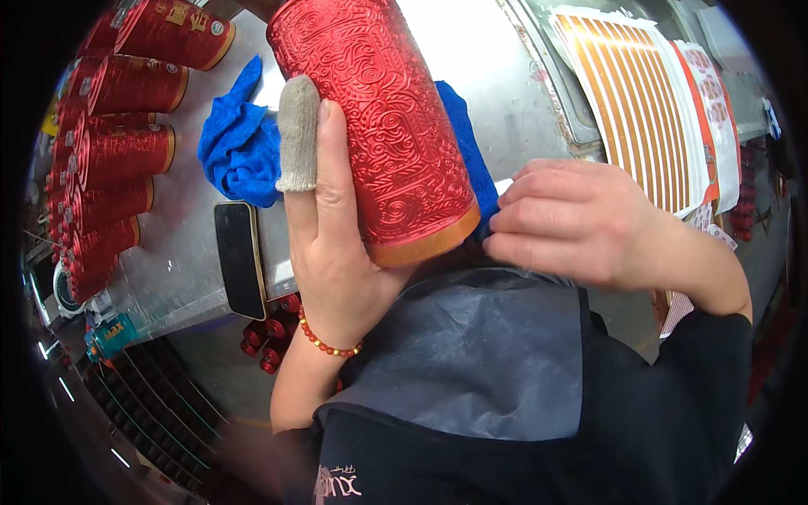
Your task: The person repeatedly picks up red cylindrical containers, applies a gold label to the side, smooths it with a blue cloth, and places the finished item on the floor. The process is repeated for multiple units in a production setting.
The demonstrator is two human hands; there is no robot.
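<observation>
Tilted over the table, a red embossed canister (387, 126) with a gold band around its near end rests in my left hand (332, 219). My left fingers lie along its side, and a grey knitted cot covers one finger. A beaded bracelet circles that wrist. Close to the gold band, my right hand (564, 223) is closed with curled fingers, their tips near a blue cloth (465, 139) partly behind the canister. Whether those fingertips pinch anything is hidden. Another crumpled blue cloth (242, 147) lies left of my left hand.
Rows of similar red canisters (135, 151) stand along the left of the metal table (181, 244). A dark phone (240, 261) lies near its front edge. At the right are sheets of gold strips (627, 101). A teal box (114, 335) sits at the left corner.
</observation>
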